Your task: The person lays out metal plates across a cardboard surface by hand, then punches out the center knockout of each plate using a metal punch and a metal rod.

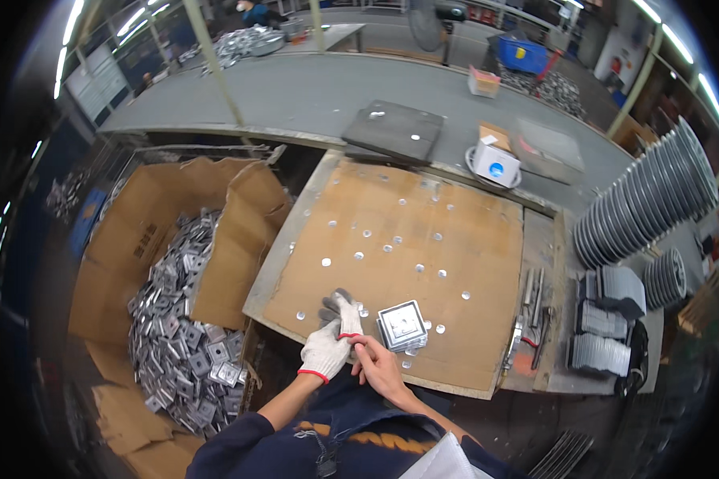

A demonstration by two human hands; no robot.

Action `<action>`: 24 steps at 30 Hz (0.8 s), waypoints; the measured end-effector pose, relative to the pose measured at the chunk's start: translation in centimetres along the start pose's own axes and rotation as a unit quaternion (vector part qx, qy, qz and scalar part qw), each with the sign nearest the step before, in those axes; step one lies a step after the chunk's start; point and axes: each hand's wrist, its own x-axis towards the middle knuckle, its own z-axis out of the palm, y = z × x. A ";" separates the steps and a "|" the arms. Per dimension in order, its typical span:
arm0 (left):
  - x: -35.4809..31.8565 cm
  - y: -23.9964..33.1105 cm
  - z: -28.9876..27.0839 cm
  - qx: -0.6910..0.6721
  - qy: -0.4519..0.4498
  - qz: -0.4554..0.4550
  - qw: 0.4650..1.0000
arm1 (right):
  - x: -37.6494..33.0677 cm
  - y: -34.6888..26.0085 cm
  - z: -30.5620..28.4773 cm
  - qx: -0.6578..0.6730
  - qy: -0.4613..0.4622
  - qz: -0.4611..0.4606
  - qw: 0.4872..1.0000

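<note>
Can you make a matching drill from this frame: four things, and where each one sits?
Things:
1. small stack of square metal plates
2. heap of loose metal plates
3. white box
4. row of grey discs

Places:
A. in the open cardboard carton on the left
B. far edge of the board, on the right
C. standing on edge at the far right
D. on the brown board, just right of the bare right hand

Pairs: 1-D, 2-A, 3-B, 4-C
</note>
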 end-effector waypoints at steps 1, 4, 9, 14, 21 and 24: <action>-0.3 0.1 -0.3 -0.006 0.011 -0.011 1.000 | 0.1 0.0 0.1 -0.004 -0.016 0.002 1.000; -1.4 -0.3 -1.6 0.039 0.021 0.001 0.999 | 0.2 -1.0 0.7 0.000 -0.040 0.074 0.996; -2.8 1.3 -3.0 0.008 0.047 0.014 0.999 | 2.3 -0.5 0.7 -0.086 -0.088 0.162 0.979; -5.4 0.8 -2.3 0.123 0.156 0.021 0.980 | 6.5 4.3 3.0 0.039 -0.054 0.230 0.971; -12.4 -3.3 -4.1 0.153 0.198 -0.152 0.956 | 10.8 3.7 1.9 0.366 -0.428 0.431 0.705; -14.0 -3.5 -2.3 0.154 0.234 -0.135 0.950 | 9.3 2.2 6.8 0.391 -0.359 0.375 0.761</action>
